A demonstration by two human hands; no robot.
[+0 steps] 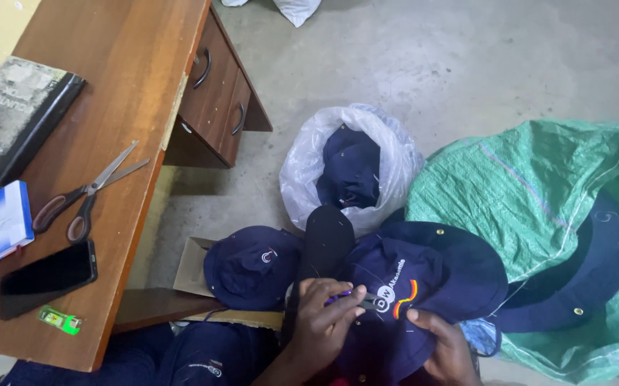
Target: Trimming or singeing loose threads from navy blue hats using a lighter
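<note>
Navy cloth cap with an embroidered front lies on the lap. Left hand pinches a small purple-handled tool against the fabric; right hand curls around the cap's edge, fingertips partly cut off. Crinkly clear plastic bag behind holds more caps.

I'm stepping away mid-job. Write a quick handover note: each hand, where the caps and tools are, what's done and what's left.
Left hand: grip on a small purple-handled tool, tip at the front of the navy cap on the lap.
Right hand: steadies that cap's lower edge.
Second navy cap lies on a cardboard box to the left. More caps sit in the clear plastic bag; navy brims rest on the green sack.
Scissors and phone lie on the wooden desk.
Done or left: cannot tell from this view.
</note>
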